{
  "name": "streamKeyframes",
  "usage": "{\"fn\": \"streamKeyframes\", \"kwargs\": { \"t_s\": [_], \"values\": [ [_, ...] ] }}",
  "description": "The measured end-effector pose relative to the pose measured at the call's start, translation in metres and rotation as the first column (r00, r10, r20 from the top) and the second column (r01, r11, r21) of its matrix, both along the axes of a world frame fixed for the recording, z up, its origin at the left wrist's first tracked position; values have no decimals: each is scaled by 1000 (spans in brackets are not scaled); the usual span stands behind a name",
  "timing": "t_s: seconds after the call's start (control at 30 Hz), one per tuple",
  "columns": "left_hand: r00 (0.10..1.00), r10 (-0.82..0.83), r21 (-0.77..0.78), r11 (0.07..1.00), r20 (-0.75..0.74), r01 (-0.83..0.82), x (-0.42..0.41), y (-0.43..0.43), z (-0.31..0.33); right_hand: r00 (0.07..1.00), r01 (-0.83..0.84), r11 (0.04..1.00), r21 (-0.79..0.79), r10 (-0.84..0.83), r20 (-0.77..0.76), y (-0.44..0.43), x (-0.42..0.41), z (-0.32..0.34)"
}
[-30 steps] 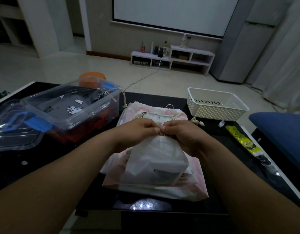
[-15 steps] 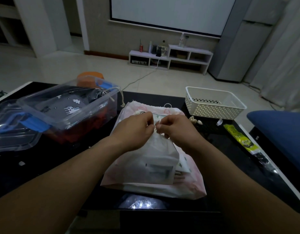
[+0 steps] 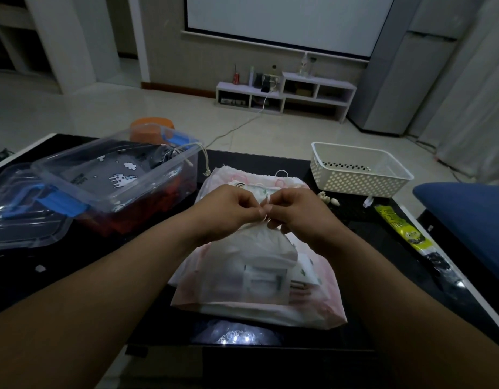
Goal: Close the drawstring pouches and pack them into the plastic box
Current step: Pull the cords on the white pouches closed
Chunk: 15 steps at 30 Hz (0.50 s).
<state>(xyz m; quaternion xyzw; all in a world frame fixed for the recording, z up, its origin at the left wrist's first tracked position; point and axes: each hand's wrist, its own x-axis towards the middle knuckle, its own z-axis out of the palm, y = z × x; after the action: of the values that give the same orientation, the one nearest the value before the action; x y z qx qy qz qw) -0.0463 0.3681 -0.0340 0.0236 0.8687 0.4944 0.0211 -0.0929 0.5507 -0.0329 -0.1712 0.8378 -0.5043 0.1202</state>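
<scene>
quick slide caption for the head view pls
Left hand and right hand pinch the drawstring of a translucent white pouch beside a clear blue-latched plastic box.

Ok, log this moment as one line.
step: closing white pouch | left hand: pinches drawstring | right hand: pinches drawstring | plastic box: open

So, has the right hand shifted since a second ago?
No. The right hand still pinches the cord at the white pouch mouth, just near-left of the white basket, as before.

Pouches (image 3: 259, 276) between box (image 3: 116, 178) and basket (image 3: 360, 175)
</scene>
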Motion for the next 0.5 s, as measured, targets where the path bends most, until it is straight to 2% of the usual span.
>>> {"fn": "streamKeyframes", "kwargs": {
  "t_s": [0.27,0.4,0.5],
  "values": [
    [1000,-8,80,997,-6,9,-2,-3,-6,996,-72,996,-60,74,45,6,-3,1],
    [998,-19,108,994,66,12,-4,-3,-6,996,-86,996,-30,86,9,6,-5,1],
    [982,-85,226,973,171,45,-6,-11,-3,997,-81,996,-35,81,-6,6,-6,-1]
  ]
}}
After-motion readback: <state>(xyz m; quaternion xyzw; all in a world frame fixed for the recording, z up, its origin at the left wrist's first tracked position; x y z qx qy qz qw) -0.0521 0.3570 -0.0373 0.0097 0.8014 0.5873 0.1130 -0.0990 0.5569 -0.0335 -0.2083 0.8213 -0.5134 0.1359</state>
